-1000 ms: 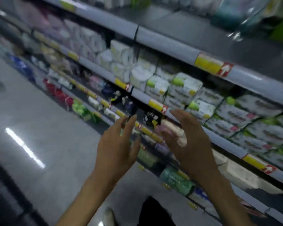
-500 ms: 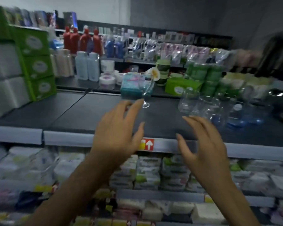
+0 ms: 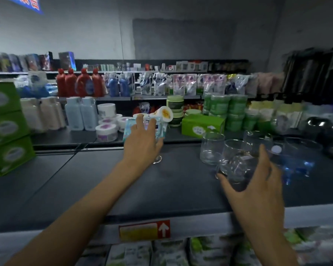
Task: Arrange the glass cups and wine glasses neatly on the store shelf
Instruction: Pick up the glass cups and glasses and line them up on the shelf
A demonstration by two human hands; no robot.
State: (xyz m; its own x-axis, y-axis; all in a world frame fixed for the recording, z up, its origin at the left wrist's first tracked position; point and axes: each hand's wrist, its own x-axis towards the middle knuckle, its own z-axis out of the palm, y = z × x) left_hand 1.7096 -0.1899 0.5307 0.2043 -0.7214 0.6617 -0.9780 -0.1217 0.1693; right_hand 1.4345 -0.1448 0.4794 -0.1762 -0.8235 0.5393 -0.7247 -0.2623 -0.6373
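Observation:
On the dark shelf (image 3: 161, 191) stands a wine glass (image 3: 157, 159); only its foot and part of the bowl show. My left hand (image 3: 142, 143) is up against the bowl with fingers fairly straight, covering most of it. At the right stands a cluster of clear glass cups. My right hand (image 3: 258, 187) curls round the nearest glass cup (image 3: 236, 169), thumb on its left side and fingers on its right. Behind it stand a taller glass cup (image 3: 211, 148) and another glass cup (image 3: 258, 140).
A blue glass bowl (image 3: 300, 160) sits right of the cups, with dark round pots (image 3: 319, 125) behind it. Along the shelf's back are a green box (image 3: 202, 125), a pale blue pack (image 3: 128, 129) and tape rolls (image 3: 106, 131). Green cartons (image 3: 6, 129) are stacked at the left.
The view rose from the lower shelves to the top shelf. Both hands reached forward: the left one arrived at the wine glass, the right one closed round the nearest cup.

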